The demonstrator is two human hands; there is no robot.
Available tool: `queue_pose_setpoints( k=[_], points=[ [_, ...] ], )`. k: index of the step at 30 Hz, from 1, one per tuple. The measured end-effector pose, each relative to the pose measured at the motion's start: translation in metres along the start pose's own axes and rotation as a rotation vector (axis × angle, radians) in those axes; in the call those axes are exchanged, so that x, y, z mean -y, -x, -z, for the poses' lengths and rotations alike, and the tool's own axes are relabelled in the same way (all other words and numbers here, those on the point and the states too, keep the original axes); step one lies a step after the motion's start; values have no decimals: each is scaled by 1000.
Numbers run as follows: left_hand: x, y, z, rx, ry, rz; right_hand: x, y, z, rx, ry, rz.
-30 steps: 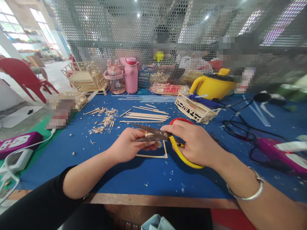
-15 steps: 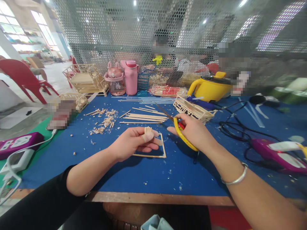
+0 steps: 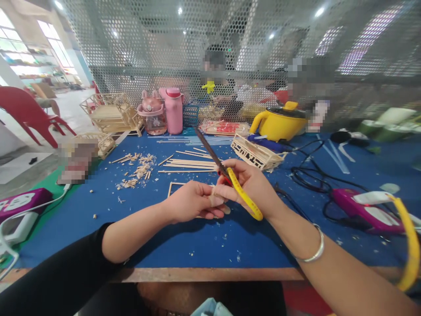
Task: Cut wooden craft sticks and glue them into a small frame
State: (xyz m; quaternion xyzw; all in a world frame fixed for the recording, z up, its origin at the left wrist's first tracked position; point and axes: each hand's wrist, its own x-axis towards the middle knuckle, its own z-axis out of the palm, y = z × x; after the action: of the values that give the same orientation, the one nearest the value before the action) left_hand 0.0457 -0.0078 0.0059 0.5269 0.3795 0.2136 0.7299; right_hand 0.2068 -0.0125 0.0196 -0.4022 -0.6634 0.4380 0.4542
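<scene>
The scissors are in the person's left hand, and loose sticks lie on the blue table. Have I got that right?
Not quite: the head view shows the scissors in the right hand, not the left. The loose sticks do lie on the blue table.

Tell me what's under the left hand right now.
A thin wooden frame lies beneath the left hand, on the blue tabletop. Its far-left corner and a bit of its near edge show; the hand covers much of the rest.
</scene>
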Motion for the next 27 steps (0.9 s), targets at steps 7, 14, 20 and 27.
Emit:
queue_pose_setpoints(
  k=[7,14,20,27],
  points=[
    [3,9,0,34,-30,30,5,5,0,97,-21,-75],
    [4,14,2,66,-45,37,6,5,-4,91,-14,-79],
    [-3,24,17,212,98,74,5,0,2,100,-76,-112],
    [0,22,13,185,230,-42,4,2,-2,117,-112,-127]
  ],
)
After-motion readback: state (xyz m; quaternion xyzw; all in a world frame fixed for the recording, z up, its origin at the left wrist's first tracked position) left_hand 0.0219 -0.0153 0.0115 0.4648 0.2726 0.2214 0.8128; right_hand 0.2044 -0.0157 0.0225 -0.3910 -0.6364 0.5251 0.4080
